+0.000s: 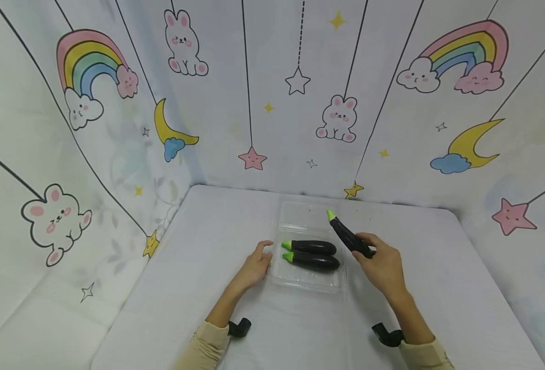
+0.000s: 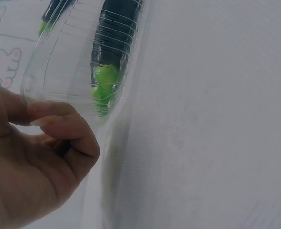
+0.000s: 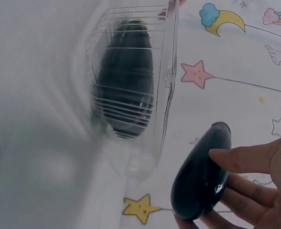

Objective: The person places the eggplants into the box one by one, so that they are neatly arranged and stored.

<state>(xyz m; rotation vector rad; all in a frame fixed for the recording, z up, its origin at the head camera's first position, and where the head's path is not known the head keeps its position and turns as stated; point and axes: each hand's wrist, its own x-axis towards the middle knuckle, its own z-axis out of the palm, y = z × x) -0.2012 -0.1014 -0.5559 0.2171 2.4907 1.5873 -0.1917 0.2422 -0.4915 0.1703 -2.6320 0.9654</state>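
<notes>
Two dark eggplants, the back one [image 1: 314, 247] and the front one [image 1: 316, 261], lie side by side in a clear plastic box [image 1: 306, 284], green stems to the left. My right hand [image 1: 383, 264] grips a third eggplant [image 1: 346, 234] by its thick lower end, above the box's right side. Its green stem points up and toward the back left. In the right wrist view, the thumb and fingers wrap that eggplant [image 3: 202, 171]. At the box's left rim, my left hand [image 1: 256, 264] pinches the edge; the left wrist view shows thumb and curled forefinger [image 2: 69, 126] on the rim.
The box's clear lid [image 1: 304, 215] lies open behind it on the white-covered table [image 1: 198, 257]. A patterned curtain [image 1: 277, 118] with rainbows, rabbits and stars rises behind the table and at both sides. Black wrist mounts [image 1: 241, 328] sit on both wrists.
</notes>
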